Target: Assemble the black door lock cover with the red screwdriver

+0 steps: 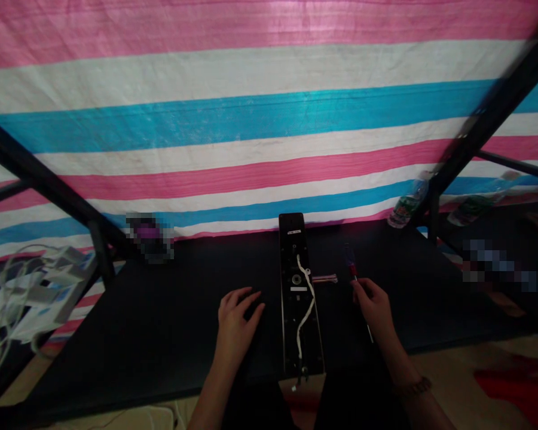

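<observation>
A long black panel (289, 325), perhaps a device housing, lies lengthwise on the black table between my hands. A white cable (308, 312) runs along its face, with a small connector hanging at the near end. To the left of the panel my left hand (238, 315) rests with its fingers apart, holding nothing. On the right, my right hand (373, 303) pinches a screwdriver by its thin shaft. Its red and clear handle (351, 263) points away from me and the tip towards me. A small pinkish metal tool (324, 279) juts out beside the panel's right edge.
A plastic bottle (407, 206) stands at the back right, near the black frame post. Another bottle (470, 206) is on the neighbouring table. White cables and adapters (49, 286) pile up at far left. A striped sheet (251, 119) hangs behind the black table (152, 334).
</observation>
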`<state>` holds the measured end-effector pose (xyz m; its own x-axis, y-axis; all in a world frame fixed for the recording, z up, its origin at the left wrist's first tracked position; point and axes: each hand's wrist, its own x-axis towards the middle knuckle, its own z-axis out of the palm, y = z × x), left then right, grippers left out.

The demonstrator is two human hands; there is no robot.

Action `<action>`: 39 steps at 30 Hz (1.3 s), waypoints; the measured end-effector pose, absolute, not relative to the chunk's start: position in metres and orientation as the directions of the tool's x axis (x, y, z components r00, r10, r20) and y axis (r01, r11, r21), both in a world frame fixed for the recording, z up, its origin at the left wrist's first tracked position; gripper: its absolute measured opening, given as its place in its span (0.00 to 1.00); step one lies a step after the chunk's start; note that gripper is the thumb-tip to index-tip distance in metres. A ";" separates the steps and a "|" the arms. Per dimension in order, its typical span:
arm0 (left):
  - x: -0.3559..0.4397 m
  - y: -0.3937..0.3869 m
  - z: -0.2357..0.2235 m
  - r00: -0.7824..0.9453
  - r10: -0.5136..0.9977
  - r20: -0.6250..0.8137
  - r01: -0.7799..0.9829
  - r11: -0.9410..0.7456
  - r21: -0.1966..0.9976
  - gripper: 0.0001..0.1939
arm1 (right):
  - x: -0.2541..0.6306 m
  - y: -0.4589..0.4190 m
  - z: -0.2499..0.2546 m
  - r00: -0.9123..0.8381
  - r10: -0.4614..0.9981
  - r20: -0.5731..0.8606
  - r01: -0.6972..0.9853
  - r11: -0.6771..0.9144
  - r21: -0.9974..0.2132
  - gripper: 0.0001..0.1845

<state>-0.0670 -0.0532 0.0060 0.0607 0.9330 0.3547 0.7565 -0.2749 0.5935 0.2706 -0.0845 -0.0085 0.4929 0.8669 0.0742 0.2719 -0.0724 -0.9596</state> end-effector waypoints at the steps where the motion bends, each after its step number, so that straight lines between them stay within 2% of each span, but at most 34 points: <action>1: -0.060 -0.051 0.006 0.088 0.934 0.347 0.774 -0.283 0.566 0.11 | 0.271 -0.084 -0.009 0.491 0.869 0.070 0.273 -0.077 -0.959 0.24; 6: -0.049 -0.045 0.003 0.124 0.954 0.271 0.831 -0.249 0.497 0.07 | 0.271 -0.084 -0.009 0.489 0.869 0.078 0.300 -0.084 -0.950 0.26; 13: -0.074 -0.044 -0.001 0.095 0.958 0.272 0.854 -0.219 0.472 0.08 | 0.273 -0.084 -0.011 0.486 0.872 0.058 0.291 -0.098 -0.952 0.25; 21: -0.096 -0.046 0.002 0.113 0.941 0.318 0.845 -0.259 0.467 0.10 | 0.271 -0.083 -0.014 0.490 0.869 0.061 0.306 -0.106 -0.946 0.25; 24: -0.098 -0.050 0.001 0.077 0.942 0.328 0.869 -0.224 0.440 0.11 | 0.270 -0.083 -0.014 0.501 0.859 0.109 0.402 -0.119 -0.908 0.24; 28: -0.098 -0.051 -0.002 0.047 0.939 0.341 0.879 -0.201 0.433 0.11 | 0.270 -0.081 -0.018 0.509 0.813 0.281 0.605 -0.106 -0.789 0.22; 31: -0.098 -0.051 0.000 0.022 0.935 0.355 0.857 -0.201 0.474 0.10 | 0.271 -0.079 -0.023 0.457 0.800 0.389 0.734 -0.092 -0.672 0.22; 34: -0.093 -0.054 0.004 -0.041 0.915 0.400 0.805 -0.207 0.557 0.12 | 0.272 -0.078 -0.031 0.384 0.827 0.410 0.807 -0.085 -0.585 0.21; 37: -0.074 -0.066 0.007 -0.121 0.907 0.404 0.695 -0.214 0.687 0.15 | 0.273 -0.076 -0.033 0.372 0.836 0.403 0.819 -0.091 -0.567 0.19; 39: -0.053 -0.076 0.006 -0.084 0.934 0.348 0.577 -0.239 0.781 0.16 | 0.269 -0.070 -0.025 0.419 0.797 0.436 0.797 -0.092 -0.597 0.19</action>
